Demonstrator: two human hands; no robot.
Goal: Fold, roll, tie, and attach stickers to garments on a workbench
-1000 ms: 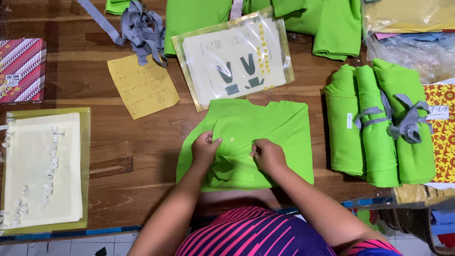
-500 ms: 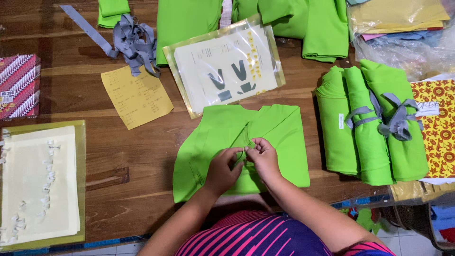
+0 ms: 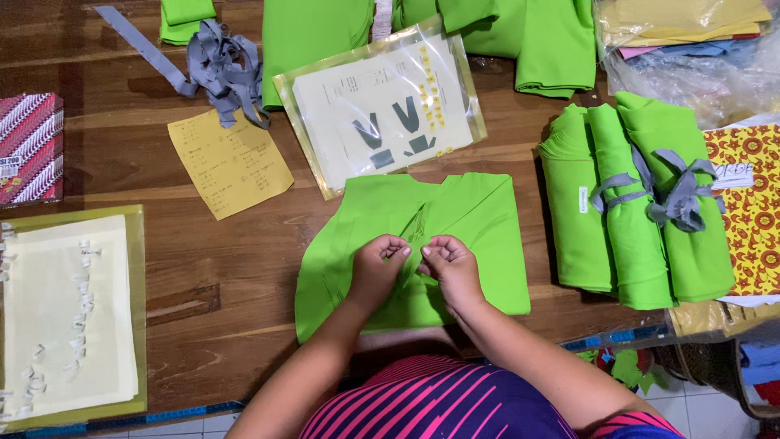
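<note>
My left hand and right hand are both pinched on a small fold at the middle of the green garment piece, which lies flat on the wooden counter right in front of me. I judge I am pleating or pinning that centre seam below the neckline; it calls for keeping the fold even between both thumbs. The cloth looks smooth, matte knit, cut squarish with a notched top edge. At 12 o'clock lies a glossy plastic sleeve with a pattern sheet; at 3 o'clock, three rolled green bundles tied with grey strips; at 10 o'clock, a yellow paper note.
</note>
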